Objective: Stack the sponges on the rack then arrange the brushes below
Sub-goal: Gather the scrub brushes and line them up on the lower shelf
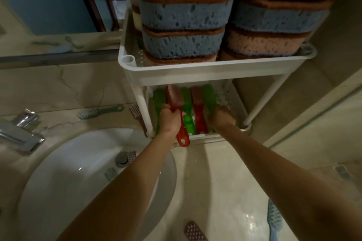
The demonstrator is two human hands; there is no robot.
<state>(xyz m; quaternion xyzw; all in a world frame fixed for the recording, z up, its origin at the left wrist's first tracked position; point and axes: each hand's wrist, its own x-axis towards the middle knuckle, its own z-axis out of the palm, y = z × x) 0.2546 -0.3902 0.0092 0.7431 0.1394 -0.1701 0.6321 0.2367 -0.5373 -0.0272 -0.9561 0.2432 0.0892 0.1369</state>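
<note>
Pink and blue sponges [182,43] stand in tall stacks on the top shelf of a white rack [195,70]. On the lower shelf lie green brushes [187,111] and a red brush [198,111] side by side. My left hand [170,121] grips the handle of another red brush [176,107], its bristle head reaching in over the lower shelf. My right hand [221,117] rests on the right-hand green brush [209,98]; I cannot see whether its fingers curl round the brush.
A white sink [78,172] with a chrome tap [19,133] is at the left. More brushes lie loose on the marble counter: a teal one [100,112], a dark red one [138,117], another dark red one [194,231] and a blue one [274,221].
</note>
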